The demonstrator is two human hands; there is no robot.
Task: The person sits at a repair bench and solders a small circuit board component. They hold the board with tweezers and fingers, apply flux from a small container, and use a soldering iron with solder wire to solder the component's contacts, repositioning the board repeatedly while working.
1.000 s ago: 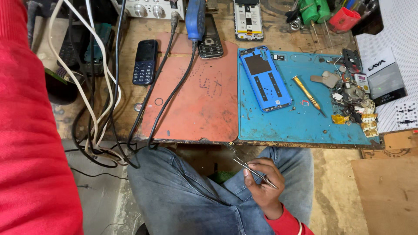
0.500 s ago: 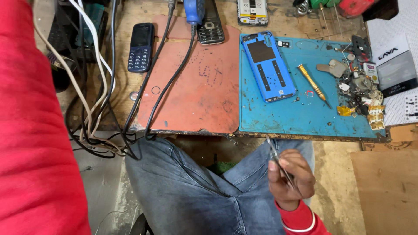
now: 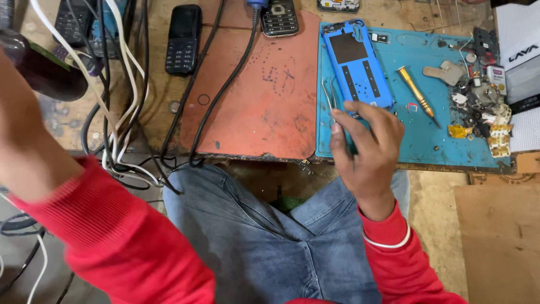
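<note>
right hand (image 3: 367,147) holding tweezers (image 3: 328,95), beside blue phone frame (image 3: 356,63), blue mat (image 3: 416,135)

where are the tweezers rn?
Head view: tweezers in the right hand, tips up over the blue mat's left edge, just left of the blue phone frame.

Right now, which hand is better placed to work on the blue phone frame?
Right, likely. The right hand holds tweezers beside the blue phone frame on the blue mat, its fingers at the frame's near end. The left hand is raised far off, near the cables.
</note>
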